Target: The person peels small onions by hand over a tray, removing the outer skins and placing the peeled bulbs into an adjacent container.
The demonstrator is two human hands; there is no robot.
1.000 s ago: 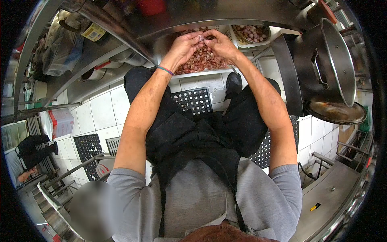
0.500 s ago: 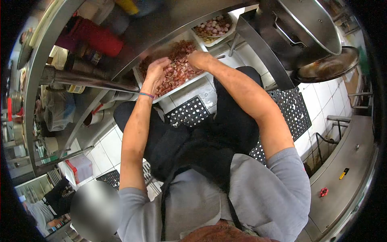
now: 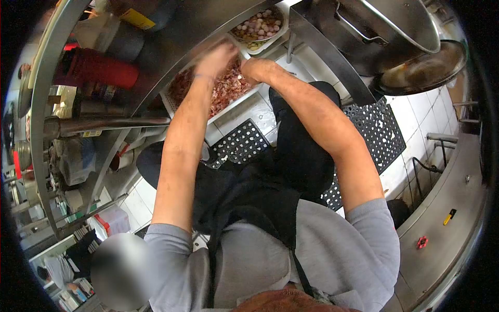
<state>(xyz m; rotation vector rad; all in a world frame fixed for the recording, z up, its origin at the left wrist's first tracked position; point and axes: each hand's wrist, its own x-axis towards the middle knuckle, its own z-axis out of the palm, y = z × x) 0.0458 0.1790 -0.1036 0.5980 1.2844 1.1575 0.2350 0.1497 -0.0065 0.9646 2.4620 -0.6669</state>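
White tiles [image 3: 416,106], hands [image 3: 215,61] [image 3: 253,70] over flaky peelings [image 3: 224,94].

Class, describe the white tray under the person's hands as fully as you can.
The white tray looks like plastic, with straight sides, a pale rim and what seems a perforated left wall. It lies at a slant in view, partly hidden by the steel counter, near some pale round bulbs. Loose reddish, papery-looking scraps fill it. The left hand, blurred, is over them and the right hand is at its right side; contact is unclear.
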